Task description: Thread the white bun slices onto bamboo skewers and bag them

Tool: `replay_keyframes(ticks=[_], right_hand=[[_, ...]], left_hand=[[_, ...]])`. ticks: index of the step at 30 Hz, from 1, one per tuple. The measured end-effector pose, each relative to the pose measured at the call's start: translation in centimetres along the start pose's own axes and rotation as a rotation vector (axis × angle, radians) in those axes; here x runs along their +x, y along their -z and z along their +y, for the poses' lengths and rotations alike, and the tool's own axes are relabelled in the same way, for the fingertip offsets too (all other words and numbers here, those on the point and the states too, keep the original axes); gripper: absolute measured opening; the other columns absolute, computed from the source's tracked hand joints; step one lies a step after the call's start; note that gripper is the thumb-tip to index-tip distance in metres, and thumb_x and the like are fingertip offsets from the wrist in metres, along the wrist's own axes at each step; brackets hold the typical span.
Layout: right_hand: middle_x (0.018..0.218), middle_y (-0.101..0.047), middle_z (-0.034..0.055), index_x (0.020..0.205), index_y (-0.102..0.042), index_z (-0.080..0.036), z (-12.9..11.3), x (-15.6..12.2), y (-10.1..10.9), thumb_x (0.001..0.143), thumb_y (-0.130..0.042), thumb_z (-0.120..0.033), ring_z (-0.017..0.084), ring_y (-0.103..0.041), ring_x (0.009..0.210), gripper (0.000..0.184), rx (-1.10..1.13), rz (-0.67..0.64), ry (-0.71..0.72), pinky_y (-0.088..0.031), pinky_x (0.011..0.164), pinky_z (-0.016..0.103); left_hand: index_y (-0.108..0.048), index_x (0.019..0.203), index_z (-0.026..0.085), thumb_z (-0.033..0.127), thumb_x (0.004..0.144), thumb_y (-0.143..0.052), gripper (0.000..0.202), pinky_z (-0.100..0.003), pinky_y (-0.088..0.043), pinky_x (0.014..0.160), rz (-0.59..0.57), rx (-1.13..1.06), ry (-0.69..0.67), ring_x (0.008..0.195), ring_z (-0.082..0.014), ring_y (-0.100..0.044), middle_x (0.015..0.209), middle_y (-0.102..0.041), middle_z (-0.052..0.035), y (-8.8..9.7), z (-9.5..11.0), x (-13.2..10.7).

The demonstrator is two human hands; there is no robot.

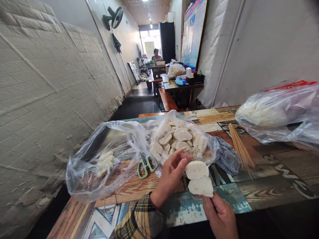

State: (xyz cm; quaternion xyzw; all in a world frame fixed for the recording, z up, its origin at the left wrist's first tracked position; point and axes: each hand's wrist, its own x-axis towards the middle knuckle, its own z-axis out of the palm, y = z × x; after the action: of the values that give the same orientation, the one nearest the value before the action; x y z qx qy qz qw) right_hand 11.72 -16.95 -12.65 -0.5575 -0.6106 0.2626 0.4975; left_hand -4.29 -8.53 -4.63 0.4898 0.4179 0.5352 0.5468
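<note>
Two pale, oval, porous slices (200,179) are lined up one above the other between my hands. My right hand (220,212) pinches the lower slice at its bottom edge. At the upper slice's left edge, my left hand (171,174) has its thumb and fingers curled together; whatever sits between them is hidden. Just beyond, an open clear plastic bag (211,144) holds a heap of similar slices (182,134). Thin wooden skewers (240,149) lie to the right. Green-handled scissors (146,165) rest left of my left hand.
Another clear bag (82,166) with several pale pieces (106,162) lies on the left of the patterned table (199,209). A grey cloth (226,156) and a large filled bag (271,111) are on the right. Farther back are another table, a bench (168,99) and a seated person (156,56).
</note>
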Motion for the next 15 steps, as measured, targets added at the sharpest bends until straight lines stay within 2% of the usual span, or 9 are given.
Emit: replay_keyframes(ticks=[4,7,11,15], right_hand=[[0.059,-0.067,0.0027,0.079,-0.073,-0.017,-0.4,0.3,0.1,0.095,-0.049,-0.036,0.014,-0.063,0.051,0.035,-0.042,-0.006,0.124,-0.049,0.052,0.02],[0.06,-0.07,0.0034,0.076,-0.072,-0.018,-0.9,0.6,0.1,0.096,-0.047,-0.033,0.013,-0.063,0.048,0.035,-0.054,0.021,0.183,-0.049,0.05,0.02],[0.056,-0.068,0.0017,0.071,-0.068,-0.018,-1.3,0.9,0.1,0.096,-0.046,-0.033,0.013,-0.063,0.047,0.036,-0.045,0.04,0.212,-0.048,0.048,0.02],[0.057,-0.068,0.0017,0.07,-0.066,-0.019,-1.5,1.0,0.1,0.097,-0.044,-0.033,0.014,-0.065,0.049,0.038,-0.057,0.044,0.231,-0.049,0.049,0.02]], left_hand=[[-0.067,0.109,0.017,0.045,0.088,-0.058,0.036,-0.031,-0.049,0.079,0.155,0.356,-0.188,0.087,-0.0197,-0.065,0.099,-0.072,-0.0092,1.3,-0.4,2.4],[-0.067,0.106,0.017,0.034,0.092,-0.054,0.026,-0.033,-0.048,0.082,0.157,0.75,-0.319,0.093,-0.0208,-0.064,0.104,-0.07,-0.0096,1.6,-0.4,4.1],[-0.068,0.098,0.016,0.034,0.092,-0.054,0.024,-0.036,-0.046,0.083,0.13,1.151,-0.326,0.092,-0.0234,-0.062,0.096,-0.069,-0.0105,1.1,-0.1,5.2],[-0.068,0.093,0.017,0.038,0.092,-0.055,0.025,-0.036,-0.045,0.079,0.149,1.329,-0.327,0.091,-0.0247,-0.061,0.092,-0.068,-0.0103,0.6,-0.2,5.1]])
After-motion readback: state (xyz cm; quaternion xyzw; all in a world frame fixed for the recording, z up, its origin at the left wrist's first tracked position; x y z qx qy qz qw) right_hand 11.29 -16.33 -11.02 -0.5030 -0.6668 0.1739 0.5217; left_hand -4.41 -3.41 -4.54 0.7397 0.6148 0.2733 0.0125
